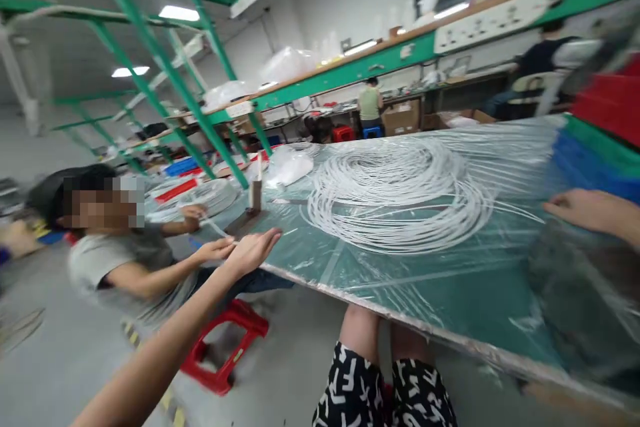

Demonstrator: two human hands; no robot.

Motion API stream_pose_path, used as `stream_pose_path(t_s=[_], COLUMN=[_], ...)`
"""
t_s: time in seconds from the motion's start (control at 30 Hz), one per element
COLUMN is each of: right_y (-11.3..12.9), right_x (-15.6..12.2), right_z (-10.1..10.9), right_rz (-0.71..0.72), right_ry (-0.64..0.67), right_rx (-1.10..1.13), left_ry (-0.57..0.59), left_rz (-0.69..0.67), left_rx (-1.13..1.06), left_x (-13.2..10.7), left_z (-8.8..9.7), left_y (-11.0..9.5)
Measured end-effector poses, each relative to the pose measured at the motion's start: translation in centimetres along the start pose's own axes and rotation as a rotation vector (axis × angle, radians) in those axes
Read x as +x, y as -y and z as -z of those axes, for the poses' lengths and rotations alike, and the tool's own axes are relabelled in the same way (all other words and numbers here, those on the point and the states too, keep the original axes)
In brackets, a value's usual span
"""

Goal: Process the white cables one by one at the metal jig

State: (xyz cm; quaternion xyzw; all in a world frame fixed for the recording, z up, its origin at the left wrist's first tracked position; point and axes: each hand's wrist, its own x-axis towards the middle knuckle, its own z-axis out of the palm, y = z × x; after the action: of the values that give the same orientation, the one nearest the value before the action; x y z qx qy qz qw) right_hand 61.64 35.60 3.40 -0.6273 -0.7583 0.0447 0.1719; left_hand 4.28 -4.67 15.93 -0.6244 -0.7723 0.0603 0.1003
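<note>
My left hand (254,252) is stretched out past the table's left front edge with its fingers extended. It holds nothing visible and overlaps a seated co-worker's hand (216,250) in the view; touch between them cannot be told. At the far right, my right hand (587,210) has its fingers curled over the top of a dark grey, see-through plastic bag (575,287), blurred by motion. A large loose coil of thin white cable (395,213) lies on the table between my hands. Loose cable ends reach towards my right hand.
The co-worker (145,260) sits at left by a red stool (225,347), handling a white strip. Stacked blue, green and red bins (607,107) stand at right. Green frame posts (173,80) rise behind. Film covers the green table (450,287).
</note>
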Motion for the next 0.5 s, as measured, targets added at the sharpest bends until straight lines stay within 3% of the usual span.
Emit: stream_pose_path(t_s=[0.07,0.1,0.2,0.27,0.33,0.5], right_y=[-0.4,0.0,2.0,3.1,3.7,4.1], right_x=[-1.1,-1.6,-2.1,-2.0,-2.2,-3.1], right_z=[1.9,2.9,5.3,6.3,6.8,7.0], right_rz=[0.007,0.013,0.024,0.002,-0.028,-0.044], right_ry=[0.221,0.260,0.244,0.235,0.223,0.215], right_rx=[-0.073,-0.107,-0.141,-0.171,-0.175,-0.130], left_ry=[0.000,-0.043,-0.211,-0.280,-0.271,-0.158], left_rz=[-0.002,-0.035,-0.101,-0.206,-0.324,-0.693], left_rx=[0.014,-0.015,-0.133,-0.235,-0.320,-0.466], left_x=[0.0,0.2,2.2,4.3,5.8,8.0], left_z=[-0.5,-0.9,-2.6,-3.6,-3.7,-1.7], left_y=[0.1,0.3,0.7,-0.9,-4.8,-19.3])
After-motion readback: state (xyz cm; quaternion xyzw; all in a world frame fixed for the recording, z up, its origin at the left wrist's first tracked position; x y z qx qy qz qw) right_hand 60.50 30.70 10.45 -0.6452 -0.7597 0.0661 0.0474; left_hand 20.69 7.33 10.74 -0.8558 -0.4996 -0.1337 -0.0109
